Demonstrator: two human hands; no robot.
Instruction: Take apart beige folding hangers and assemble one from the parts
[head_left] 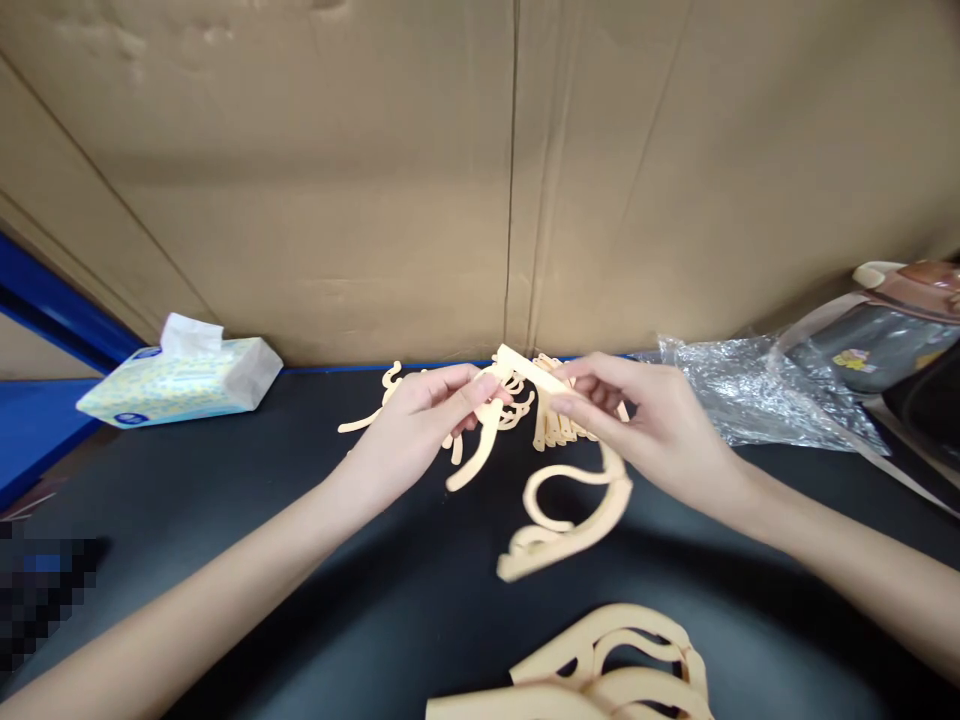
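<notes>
My left hand [435,408] pinches a beige curved hanger arm [478,452] between thumb and fingers, and its narrow end points down toward me. Closed on a flat beige bar, my right hand [649,412] holds a hanger piece [616,505] whose curved, looped part hangs below the palm. The bar's far end meets the left hand's piece at the left fingertips; fingers cover the joint, so I cannot tell whether they are fastened. Just behind the hands lie a row of slim beige arms [556,430] and several hook-shaped pieces [391,376].
Larger beige hanger pieces [622,640] lie at the near edge of the black table [315,620]. A tissue pack [187,380] sits at the back left. Crumpled clear plastic [750,390] and a strapped bottle [892,330] are at right. A cardboard wall [337,200] stands behind.
</notes>
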